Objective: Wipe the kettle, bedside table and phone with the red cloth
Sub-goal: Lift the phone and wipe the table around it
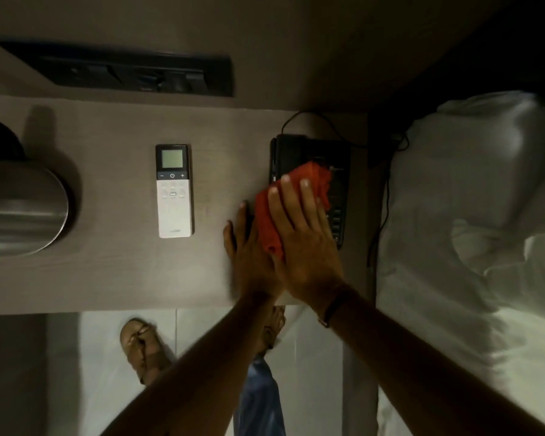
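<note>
A black desk phone [312, 149] stands at the right end of the brown bedside table [114, 272]. The red cloth [315, 177] lies over the phone's front half, and my right hand [302, 240] presses flat on it with fingers spread. My left hand [249, 253] rests against the phone's left side, fingers straight, partly under my right hand; whether it grips the phone is hidden. The steel kettle [19, 206] with its black handle stands at the far left edge of the table.
A white remote control [173, 191] lies mid-table between kettle and phone. A dark socket panel [132, 72] sits in the wall behind. The phone's cord [381, 215] hangs down beside a bed with a white pillow [472, 190]. My sandalled feet [142, 347] stand on the pale floor.
</note>
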A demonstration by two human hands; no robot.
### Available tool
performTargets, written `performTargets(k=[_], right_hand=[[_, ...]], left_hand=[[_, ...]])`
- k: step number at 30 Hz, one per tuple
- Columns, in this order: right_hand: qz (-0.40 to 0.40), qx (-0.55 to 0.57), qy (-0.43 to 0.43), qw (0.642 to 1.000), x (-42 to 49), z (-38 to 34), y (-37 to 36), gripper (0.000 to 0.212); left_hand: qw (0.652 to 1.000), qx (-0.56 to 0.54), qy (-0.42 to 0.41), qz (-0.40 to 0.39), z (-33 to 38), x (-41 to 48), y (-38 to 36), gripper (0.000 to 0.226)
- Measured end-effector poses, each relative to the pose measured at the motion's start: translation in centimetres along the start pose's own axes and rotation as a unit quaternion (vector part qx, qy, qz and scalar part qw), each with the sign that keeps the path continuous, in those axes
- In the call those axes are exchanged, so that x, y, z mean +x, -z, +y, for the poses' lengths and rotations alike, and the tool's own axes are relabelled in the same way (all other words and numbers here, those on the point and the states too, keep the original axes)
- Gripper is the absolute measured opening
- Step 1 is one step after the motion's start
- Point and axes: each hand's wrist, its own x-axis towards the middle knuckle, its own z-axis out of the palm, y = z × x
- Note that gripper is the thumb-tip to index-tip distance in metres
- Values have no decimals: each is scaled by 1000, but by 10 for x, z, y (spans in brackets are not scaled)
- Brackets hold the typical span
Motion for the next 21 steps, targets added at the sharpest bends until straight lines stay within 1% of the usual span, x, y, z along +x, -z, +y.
performTargets(k=[3, 7, 8, 9, 10, 11, 12, 13, 14, 15, 16, 17, 19, 20, 21], right_hand=[[-29, 17, 17, 999, -36, -1, -5, 74], [-73, 64, 19, 995, -78, -5, 6, 66], [-88, 116, -8, 989, -85, -5, 10, 65], [-113, 214, -66, 968, -87, -4, 16, 63], [-129, 335, -158, 920, -85, -3, 30, 56], [-122, 448, -267, 844, -81, 0, 46, 43], [-114, 543, -344, 758, -77, 5, 63, 27], [-83, 610, -393, 683, -74, 11, 76, 18], [-52, 632, -414, 653, -73, 18, 93, 22], [-20, 640, -415, 646, -72, 24, 109, 34], [16, 639, -403, 655, -69, 28, 125, 46], [55, 633, -375, 675, -63, 31, 139, 46], [106, 630, -305, 706, -39, 36, 155, 31], [129, 598, -286, 738, -25, 38, 155, 31], [139, 527, -259, 798, -6, 42, 149, 35]], left_hand=[[999, -42, -16, 16, -7, -2, -5, 78], [999, -36, 25, -33, -11, -5, -10, 84], [997, -37, 36, -51, -11, -5, -11, 88], [996, -38, 43, -64, -11, -5, -12, 93], [996, -35, 46, -69, -11, -5, -12, 99], [996, -29, 48, -72, -11, -4, -12, 105], [996, -26, 49, -76, -11, -4, -12, 109], [995, -28, 51, -81, -11, -3, -11, 112], [995, -31, 53, -84, -10, -4, -11, 113], [994, -31, 54, -85, -10, -5, -11, 115], [995, -26, 54, -84, -9, -6, -11, 117], [995, -20, 56, -82, -9, -7, -11, 119], [995, -13, 65, -80, -9, -7, -11, 123], [995, -10, 66, -77, -9, -7, -10, 124], [995, -8, 66, -74, -9, -7, -10, 124]])
